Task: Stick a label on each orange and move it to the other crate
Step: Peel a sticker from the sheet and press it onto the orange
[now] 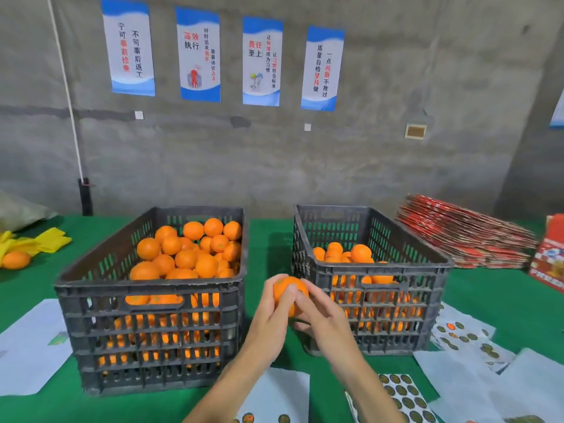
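Orange [285, 290] held in the air between the two crates, above the green table [488, 303] and level with the crates' near rims. The left hand [274, 312] curls round the orange from the left side and underneath. The right hand [317, 312] meets it from the right, its fingertips [302, 293] pressing on the fruit's upper face; a small dark patch under them is likely the label, though it is too small to confirm.

Step in hand, as judged: pressing the label down on the fruit. Which crate receives labelled fruit cannot be told from the contents alone. The left crate [91, 300], left of the orange, is heaped almost to its rim; the right crate [439, 267], right of the orange, is filled lower and has more open depth. The next move calls for smoothing the label, then lifting the orange over a near rim and lowering it without knocking the wall.

A narrow green strip separates the crates directly beyond the orange. Sticker sheets [406, 398] lie nearer the person than the orange, to its right; white backing sheets [27, 346] lie to its left. Stacked red cartons [464, 236] sit beyond the right crate.
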Demonstrator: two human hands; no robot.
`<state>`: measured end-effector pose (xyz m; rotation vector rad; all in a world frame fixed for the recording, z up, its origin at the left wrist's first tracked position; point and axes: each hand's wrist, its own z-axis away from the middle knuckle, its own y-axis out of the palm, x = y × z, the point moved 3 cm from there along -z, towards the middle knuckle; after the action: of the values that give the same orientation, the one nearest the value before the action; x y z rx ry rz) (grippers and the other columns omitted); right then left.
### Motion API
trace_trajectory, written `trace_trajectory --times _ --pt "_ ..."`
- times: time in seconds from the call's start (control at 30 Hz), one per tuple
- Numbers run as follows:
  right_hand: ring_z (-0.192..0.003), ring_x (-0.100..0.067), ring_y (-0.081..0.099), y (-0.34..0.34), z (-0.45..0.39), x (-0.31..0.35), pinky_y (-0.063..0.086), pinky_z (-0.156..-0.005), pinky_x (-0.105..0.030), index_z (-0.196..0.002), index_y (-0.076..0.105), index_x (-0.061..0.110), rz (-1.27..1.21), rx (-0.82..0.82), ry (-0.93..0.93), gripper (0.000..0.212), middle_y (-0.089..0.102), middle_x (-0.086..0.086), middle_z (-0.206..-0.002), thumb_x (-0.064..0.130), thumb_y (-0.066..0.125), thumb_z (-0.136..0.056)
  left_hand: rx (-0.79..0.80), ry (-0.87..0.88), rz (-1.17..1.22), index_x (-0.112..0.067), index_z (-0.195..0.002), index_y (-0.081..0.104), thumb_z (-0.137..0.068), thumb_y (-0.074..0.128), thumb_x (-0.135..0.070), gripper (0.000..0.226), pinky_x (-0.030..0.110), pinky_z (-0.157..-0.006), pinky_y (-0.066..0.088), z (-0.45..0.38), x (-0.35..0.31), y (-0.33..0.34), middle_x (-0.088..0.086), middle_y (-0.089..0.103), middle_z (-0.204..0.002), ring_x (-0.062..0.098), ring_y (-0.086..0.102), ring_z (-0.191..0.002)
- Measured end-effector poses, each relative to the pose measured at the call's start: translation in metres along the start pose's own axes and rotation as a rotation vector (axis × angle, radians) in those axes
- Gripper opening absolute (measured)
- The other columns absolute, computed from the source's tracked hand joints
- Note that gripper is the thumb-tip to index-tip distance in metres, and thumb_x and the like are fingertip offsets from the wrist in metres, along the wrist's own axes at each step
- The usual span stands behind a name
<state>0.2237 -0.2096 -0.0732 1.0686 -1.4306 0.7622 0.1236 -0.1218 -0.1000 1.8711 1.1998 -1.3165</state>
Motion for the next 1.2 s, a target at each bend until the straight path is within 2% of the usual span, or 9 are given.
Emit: trace_trajectory --times 0.17,0.23,0.3,0.4,0.5,0.63,0.87,0.97,1.2 --pt "-0.107 -0.017 0.072 -0.021 -0.038 0.061 0.061 -0.088 -0.037 -0.13 0.066 0.02 0.009 -0.063 -0.2 0.041 0.075 -0.003 -0.117 0.031 0.076 -0.091 0.159 0.069 -0.307 -0.059 -0.134 0.041 -0.096 0.027 -0.076 0.044 0.036 -0.113 0.035 -0.058 -0.057 0.006 -0.013 0.051 -0.141 0.005 0.045 -0.132" --pt "-0.095 -0.008 0.07 -0.038 -0.055 0.081 0.058 -0.081 -0.026 -0.124 0.066 0.027 0.279 -0.265 -0.336 0.04 0.073 0.005 -0.109 0.036 0.08 -0.087 0.161 0.14 -0.434 -0.051 -0.144 0.04 -0.096 0.025 -0.076 0.056 0.03 -0.111 0.029 -0.083 -0.073 -0.003 -0.016 0.046 -0.146 -0.001 0.038 -0.131" --pt "-0.092 -0.009 0.063 -0.057 -0.071 0.094 0.052 -0.077 -0.029 -0.123 0.06 0.035 0.622 -0.443 -0.425 0.044 0.061 0.01 -0.109 0.04 0.081 -0.084 0.063 0.189 -0.493 -0.032 -0.145 0.047 -0.104 0.037 -0.061 0.051 0.024 -0.101 0.036 -0.111 -0.083 -0.028 -0.009 0.051 -0.144 0.001 0.046 -0.121" --pt "-0.11 -0.023 0.051 -0.083 -0.096 0.097 0.043 -0.076 -0.036 -0.127 0.052 0.037 1.02 -0.533 -0.366 0.047 0.048 0.002 -0.12 0.039 0.075 -0.087 -0.058 0.125 -0.656 -0.012 -0.14 0.052 -0.106 0.053 -0.031 0.039 0.036 -0.096 0.048 -0.153 -0.072 -0.081 0.012 0.058 -0.138 0.022 0.06 -0.113" --pt "-0.122 -0.032 0.046 -0.098 -0.116 0.084 0.048 -0.081 -0.041 -0.134 0.054 0.032 1.173 -0.531 -0.229 0.044 0.049 -0.004 -0.133 0.036 0.068 -0.093 -0.032 -0.04 -0.871 -0.009 -0.142 0.051 -0.102 0.058 -0.019 0.042 0.036 -0.096 0.048 -0.179 -0.04 -0.131 0.021 0.057 -0.139 0.031 0.061 -0.115" --pt "-0.124 -0.031 0.05 -0.086 -0.131 0.075 0.049 -0.095 -0.045 -0.136 0.061 0.02 1.179 -0.564 -0.297 0.038 0.056 -0.006 -0.137 0.031 0.06 -0.099 0.056 -0.217 -0.95 -0.016 -0.148 0.048 -0.096 0.07 -0.018 0.057 0.039 -0.1 0.05 -0.197 0.007 -0.172 0.018 0.059 -0.141 0.031 0.06 -0.122" --pt "-0.128 -0.02 0.049 -0.005 -0.149 0.067 0.043 -0.104 -0.036 -0.136 0.059 0.018 1.035 -0.34 -0.502 0.038 0.06 0.001 -0.135 0.032 0.058 -0.101 0.368 -0.585 -1.119 -0.034 -0.162 0.022 -0.091 0.077 -0.035 0.089 0.045 -0.115 0.04 -0.22 0.05 -0.188 0.008 0.032 -0.165 0.033 0.041 -0.145" --pt "-0.125 -0.017 0.051 0.017 -0.149 0.056 0.043 -0.104 -0.033 -0.134 0.061 0.018 0.987 -0.296 -0.565 0.035 0.062 0.003 -0.131 0.03 0.06 -0.1 0.479 -0.662 -1.241 -0.041 -0.156 0.034 -0.084 0.082 -0.042 0.086 0.05 -0.119 0.034 -0.228 0.061 -0.19 0.002 0.026 -0.167 0.034 0.032 -0.149" --pt "-0.127 -0.014 0.052 0.034 -0.14 0.031 0.043 -0.107 -0.032 -0.134 0.061 0.016 0.944 -0.23 -0.577 0.034 0.063 0.003 -0.131 0.027 0.059 -0.102 0.391 -0.613 -1.194 -0.027 -0.146 0.05 -0.082 0.086 -0.023 0.073 0.045 -0.101 0.053 -0.236 0.061 -0.191 0.011 0.045 -0.153 0.036 0.059 -0.122"
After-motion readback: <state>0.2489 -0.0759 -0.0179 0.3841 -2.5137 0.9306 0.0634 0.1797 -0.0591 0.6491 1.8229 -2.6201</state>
